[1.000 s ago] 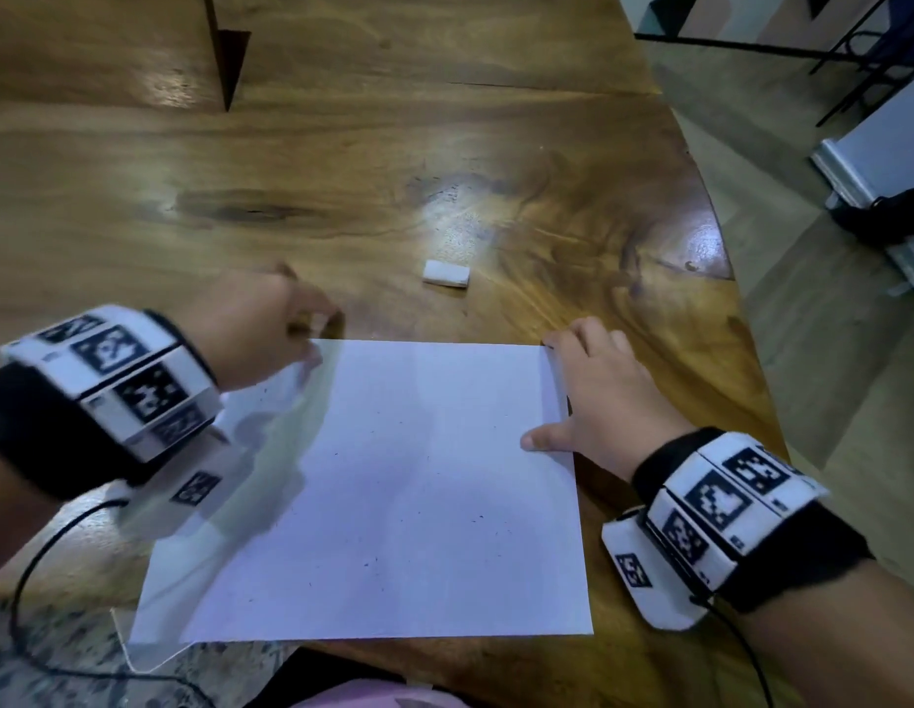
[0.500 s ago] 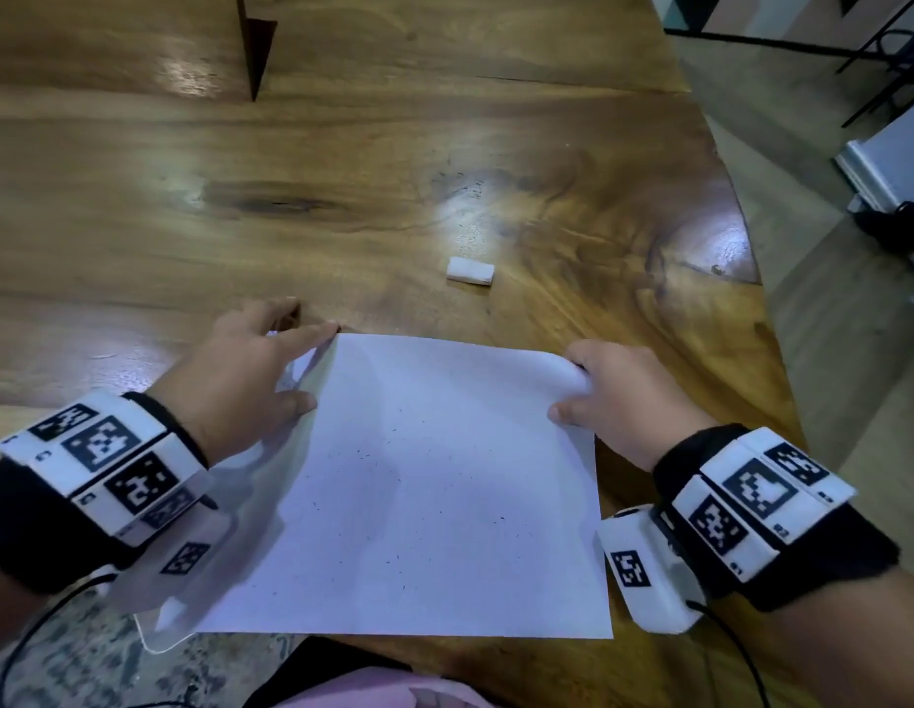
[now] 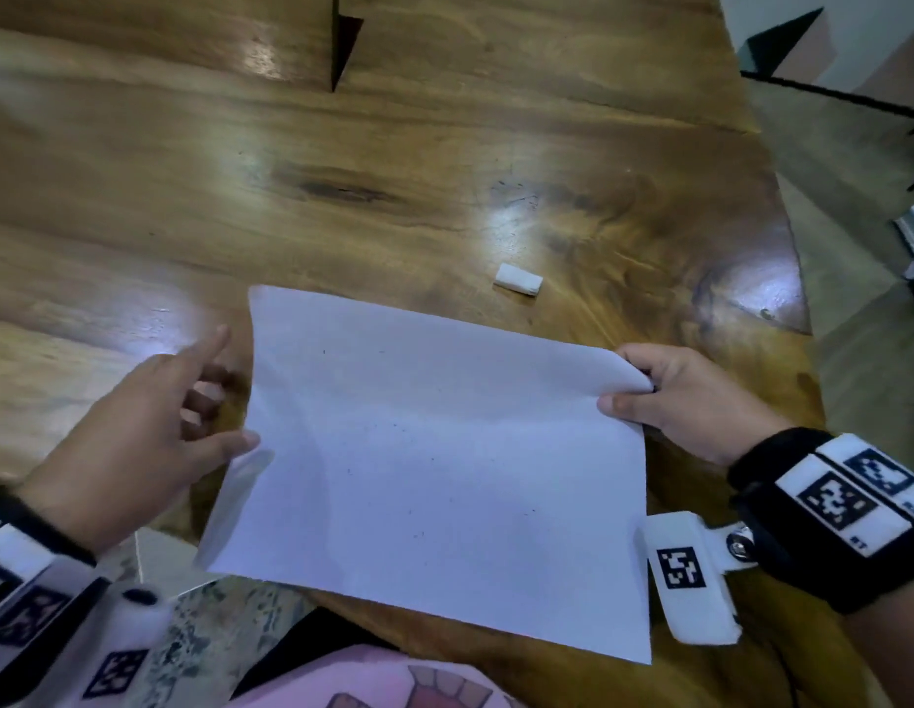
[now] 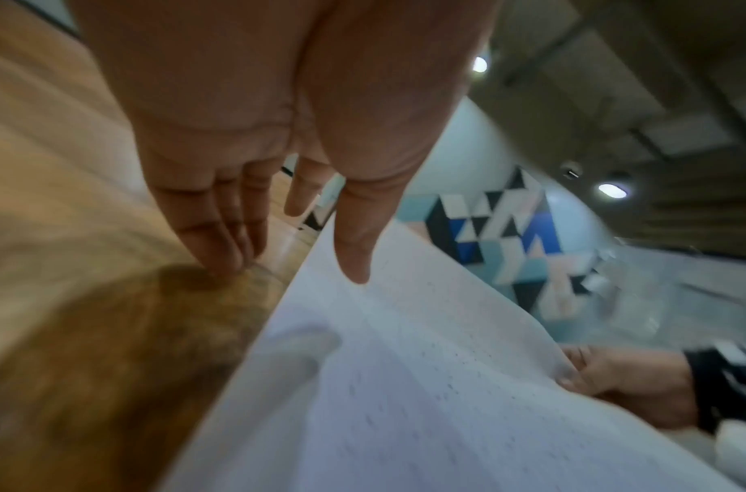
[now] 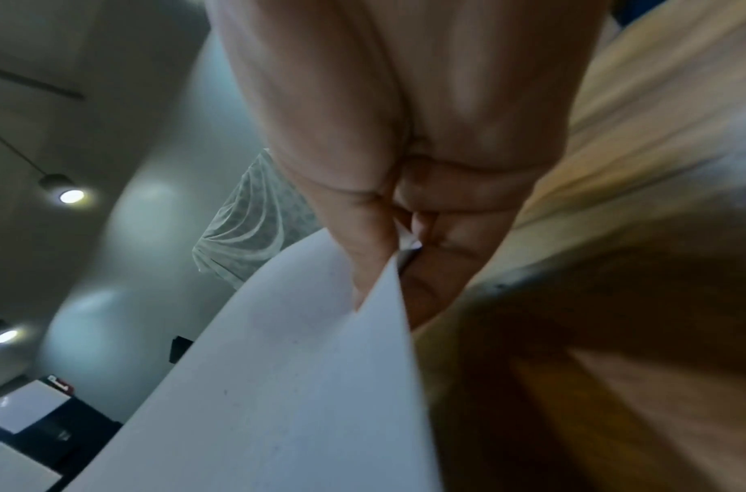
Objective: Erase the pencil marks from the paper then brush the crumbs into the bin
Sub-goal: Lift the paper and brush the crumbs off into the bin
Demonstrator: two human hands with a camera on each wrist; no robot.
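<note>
The white paper (image 3: 434, 452) is lifted off the wooden table (image 3: 342, 196) and bowed, with dark crumbs scattered on it. My right hand (image 3: 634, 396) pinches its far right corner between thumb and fingers, as the right wrist view confirms for the right hand (image 5: 388, 266) and the paper (image 5: 278, 382). My left hand (image 3: 235, 388) is at the left edge with fingers spread. In the left wrist view the left hand (image 4: 293, 266) has only its thumb lying on the paper (image 4: 426, 382); its fingers point down at the table. A white eraser (image 3: 518, 280) lies beyond the sheet.
The table's right edge (image 3: 802, 278) drops to a grey floor. A pale clear plastic edge (image 3: 153, 559) shows below the paper's near left corner, over speckled floor. A dark wedge-shaped gap (image 3: 342, 48) cuts the tabletop at the far side.
The paper was flat on the table; now its right side is raised in my right hand's pinch. My left hand has let go of the far left corner and spread open.
</note>
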